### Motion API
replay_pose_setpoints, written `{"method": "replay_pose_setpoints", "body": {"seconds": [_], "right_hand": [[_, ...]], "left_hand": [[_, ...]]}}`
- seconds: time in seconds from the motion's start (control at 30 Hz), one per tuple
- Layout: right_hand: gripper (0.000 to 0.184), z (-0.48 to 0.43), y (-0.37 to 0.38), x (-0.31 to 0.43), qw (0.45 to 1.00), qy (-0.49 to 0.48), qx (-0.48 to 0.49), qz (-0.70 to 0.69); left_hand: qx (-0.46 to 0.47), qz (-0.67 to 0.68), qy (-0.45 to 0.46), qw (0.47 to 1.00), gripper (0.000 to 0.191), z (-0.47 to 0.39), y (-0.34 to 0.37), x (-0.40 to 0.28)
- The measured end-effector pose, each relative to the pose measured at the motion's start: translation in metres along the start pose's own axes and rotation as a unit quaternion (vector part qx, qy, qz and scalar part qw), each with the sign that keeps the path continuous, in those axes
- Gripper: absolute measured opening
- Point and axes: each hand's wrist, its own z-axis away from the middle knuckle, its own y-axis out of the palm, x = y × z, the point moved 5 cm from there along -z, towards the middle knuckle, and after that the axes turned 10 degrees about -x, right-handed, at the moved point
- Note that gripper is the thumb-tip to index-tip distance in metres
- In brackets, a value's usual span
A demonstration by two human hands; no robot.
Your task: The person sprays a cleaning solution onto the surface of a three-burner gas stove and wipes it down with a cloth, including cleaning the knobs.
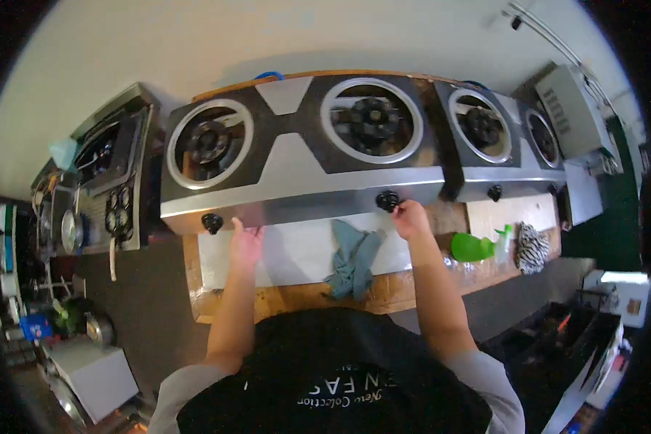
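Note:
A two-burner gas stove [293, 157] with a steel front and black top panels rests on a wooden table before me. My left hand [247, 244] grips its front lower edge, thumb on the steel face and fingers partly under it, just right of the left black knob [212, 223]. Against the right knob [388, 201], my right hand [412, 221] has its fingers curled; whether they pinch the knob or the edge below it is unclear. A crumpled grey-green cloth [352, 259] lies between my forearms, partly over a white sheet [295, 252].
A second two-burner stove [512, 176] stands close on the right. Before it are a green spray bottle [472, 248] and a black-and-white patterned cloth [531, 248]. The wooden table's front edge [396, 297] is near my body. Left stands a metal sink counter [95, 209] with dishes.

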Motion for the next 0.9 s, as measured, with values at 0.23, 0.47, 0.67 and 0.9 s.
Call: {"method": "replay_pose_setpoints", "body": {"seconds": [0.23, 0.47, 0.67, 0.9], "right_hand": [[0.008, -0.011, -0.015, 0.01, 1.0, -0.007, 0.012, -0.007], [0.005, 0.014, -0.007, 0.001, 1.0, -0.005, -0.028, -0.004], [0.008, -0.003, -0.016, -0.002, 1.0, 0.003, -0.004, -0.005], [0.011, -0.007, -0.013, 0.006, 1.0, 0.003, -0.015, -0.013]], "left_hand": [[0.024, 0.013, -0.006, 1.0, 0.042, -0.004, 0.005, 0.006], [-0.007, 0.004, -0.005, 1.0, 0.045, -0.004, -0.007, 0.003], [-0.039, -0.005, -0.008, 0.999, 0.054, 0.0, -0.005, 0.003], [-0.037, 0.018, -0.001, 0.999, 0.054, -0.002, 0.01, 0.002]]}}
